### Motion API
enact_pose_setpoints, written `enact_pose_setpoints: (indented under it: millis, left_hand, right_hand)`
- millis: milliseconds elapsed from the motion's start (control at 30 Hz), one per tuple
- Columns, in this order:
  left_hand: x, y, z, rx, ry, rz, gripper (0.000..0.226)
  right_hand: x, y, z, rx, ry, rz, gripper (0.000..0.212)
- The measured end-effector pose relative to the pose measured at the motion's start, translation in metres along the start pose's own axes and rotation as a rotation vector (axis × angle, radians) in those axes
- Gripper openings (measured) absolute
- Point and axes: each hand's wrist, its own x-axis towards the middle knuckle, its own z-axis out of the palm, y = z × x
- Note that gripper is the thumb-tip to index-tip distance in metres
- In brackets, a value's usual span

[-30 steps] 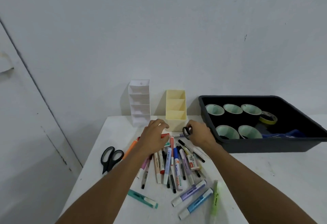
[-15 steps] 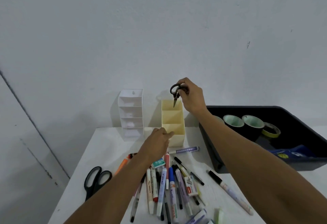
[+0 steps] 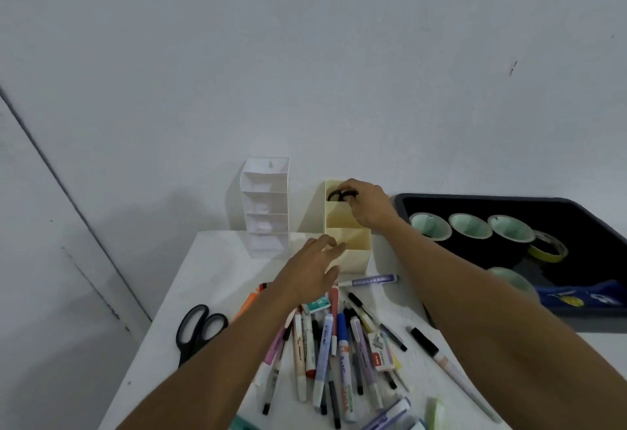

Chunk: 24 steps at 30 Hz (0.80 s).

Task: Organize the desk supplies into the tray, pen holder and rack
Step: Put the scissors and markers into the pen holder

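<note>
Right hand (image 3: 368, 207) pinched small black scissors (image 3: 336, 196) by handles, blades down in rear compartment of yellow pen holder (image 3: 354, 258). Left hand (image 3: 312, 266) loose, empty, at holder's front corner. Marker pile (image 3: 325, 344) on table (image 3: 210, 266) lay just under left hand, nearer than right.

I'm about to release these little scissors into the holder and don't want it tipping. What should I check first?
1. small scissors at the yellow pen holder rear compartment: ok, handles sit at its rim.
2. right hand grip: ok, fingers pinch the handles.
3. Blades seated at the bottom: cannot tell, hidden inside.
4. Holder upright on the white table: ok.
5. left hand bracing the holder: cannot tell; fingers lie at its front corner, contact unclear.
6. Rest sorted: not ok; large scissors and markers lie loose.
</note>
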Motion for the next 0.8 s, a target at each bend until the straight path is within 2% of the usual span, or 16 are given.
enact_pose_setpoints:
  millis: [100, 167, 233, 300, 400, 567, 667, 800]
  left_hand:
    - [-0.01, -0.003, -0.012, -0.021, 0.122, 0.032, 0.046]
    - [-0.025, -0.009, -0.024, -0.045, 0.179, -0.012, 0.04]
    - [-0.046, -0.022, -0.035, -0.067, 0.211, -0.086, 0.032]
    - [-0.069, -0.037, -0.045, -0.07, 0.237, -0.164, 0.025]
    - [-0.108, -0.062, -0.061, -0.048, 0.231, -0.309, 0.024]
    - [-0.164, -0.1, -0.077, 0.02, 0.005, -0.59, 0.03]
    - [-0.175, -0.103, -0.073, 0.035, -0.042, -0.604, 0.024]
    - [-0.17, -0.092, -0.079, 0.069, 0.028, -0.625, 0.009]
  right_hand:
    - [-0.013, -0.003, 0.0, -0.029, 0.175, -0.034, 0.043]
    - [-0.032, -0.014, 0.004, 0.021, 0.314, -0.089, 0.041]
    - [-0.055, -0.031, 0.015, 0.121, 0.368, -0.183, 0.039]
    - [-0.08, -0.047, 0.03, 0.168, 0.328, -0.275, 0.037]
    - [-0.11, -0.07, 0.06, 0.234, 0.18, -0.385, 0.034]
    - [-0.137, -0.101, 0.104, 0.277, -0.127, -0.377, 0.029]
    - [-0.148, -0.114, 0.118, 0.26, -0.18, -0.365, 0.026]
    - [-0.157, -0.129, 0.122, 0.277, -0.201, -0.3, 0.022]
